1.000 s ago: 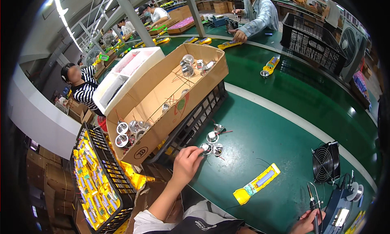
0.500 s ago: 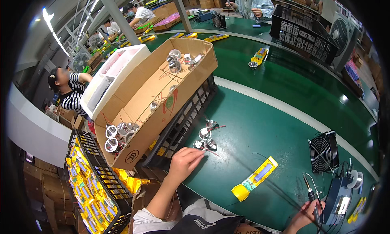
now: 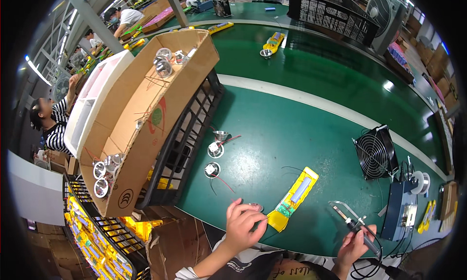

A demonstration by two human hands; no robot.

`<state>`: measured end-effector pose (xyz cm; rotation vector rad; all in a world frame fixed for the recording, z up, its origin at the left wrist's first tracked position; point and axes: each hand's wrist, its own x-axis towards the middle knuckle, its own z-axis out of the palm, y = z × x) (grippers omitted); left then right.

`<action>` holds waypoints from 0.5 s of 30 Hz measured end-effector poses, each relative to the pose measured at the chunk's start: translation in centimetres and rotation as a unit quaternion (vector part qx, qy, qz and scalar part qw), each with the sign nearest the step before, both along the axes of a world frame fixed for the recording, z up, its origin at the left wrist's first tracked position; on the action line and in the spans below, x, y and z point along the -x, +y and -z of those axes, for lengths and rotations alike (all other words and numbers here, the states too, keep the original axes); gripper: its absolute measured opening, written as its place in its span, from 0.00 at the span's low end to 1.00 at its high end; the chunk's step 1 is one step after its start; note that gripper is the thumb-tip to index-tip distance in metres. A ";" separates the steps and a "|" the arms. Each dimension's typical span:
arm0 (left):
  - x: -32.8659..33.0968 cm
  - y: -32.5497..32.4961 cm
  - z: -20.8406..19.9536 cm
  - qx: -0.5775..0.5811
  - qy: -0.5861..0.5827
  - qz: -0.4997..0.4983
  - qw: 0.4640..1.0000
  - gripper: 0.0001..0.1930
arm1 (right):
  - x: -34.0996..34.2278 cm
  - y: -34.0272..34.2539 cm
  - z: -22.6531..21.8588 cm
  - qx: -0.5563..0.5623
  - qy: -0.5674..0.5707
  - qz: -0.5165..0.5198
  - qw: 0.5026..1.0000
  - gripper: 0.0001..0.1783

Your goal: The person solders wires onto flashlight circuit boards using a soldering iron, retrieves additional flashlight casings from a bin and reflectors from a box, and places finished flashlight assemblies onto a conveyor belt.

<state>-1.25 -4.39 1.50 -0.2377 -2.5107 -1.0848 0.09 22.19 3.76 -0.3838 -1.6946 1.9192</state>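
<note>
My left hand (image 3: 245,224) has its fingers closed round a small silver reflector cup (image 3: 256,207), mostly hidden by them. It is beside the wide end of a yellow flashlight housing (image 3: 294,197) that lies on the table with a blue battery cell (image 3: 300,189) and a green circuit board (image 3: 285,210) in it. In my right hand (image 3: 357,243) is a soldering iron (image 3: 354,226) with a thin curved tube along it, its tip pointing up and left above the table. Several reflector cups with red and black wires (image 3: 212,170) stand left on the table.
A cardboard box (image 3: 163,114) with more cups rests on a black crate (image 3: 182,151) at the left. Yellow housings fill another crate (image 3: 92,241) lower left. Right are a black fan (image 3: 375,153), a blue soldering station (image 3: 400,209) and a solder spool (image 3: 421,181). A green conveyor (image 3: 316,66) runs behind.
My left hand has taken a reflector cup from the group and brought it right, to the yellow housing. My right hand has raised the soldering iron and moved it left. The view has shifted.
</note>
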 end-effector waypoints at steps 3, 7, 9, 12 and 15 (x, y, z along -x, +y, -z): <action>-0.6 1.1 0.6 -0.023 0.003 -0.039 0.999 0.07 | -1.4 -0.9 -0.1 0.028 -0.013 -0.103 0.994 0.20; -0.3 1.8 -0.5 0.034 0.005 0.000 0.999 0.07 | -1.7 -2.0 0.3 0.023 -0.016 -0.099 0.995 0.20; 0.2 2.1 -0.5 0.080 0.018 0.040 0.996 0.06 | -1.5 -2.0 0.2 0.016 -0.017 -0.078 0.997 0.19; 0.4 2.0 -0.4 0.095 -0.002 0.067 0.993 0.06 | -1.3 -1.6 0.3 0.008 -0.025 -0.042 0.999 0.18; 0.6 2.3 -1.0 0.115 0.004 0.095 0.989 0.05 | -1.0 -1.3 0.2 0.004 -0.027 -0.029 0.999 0.16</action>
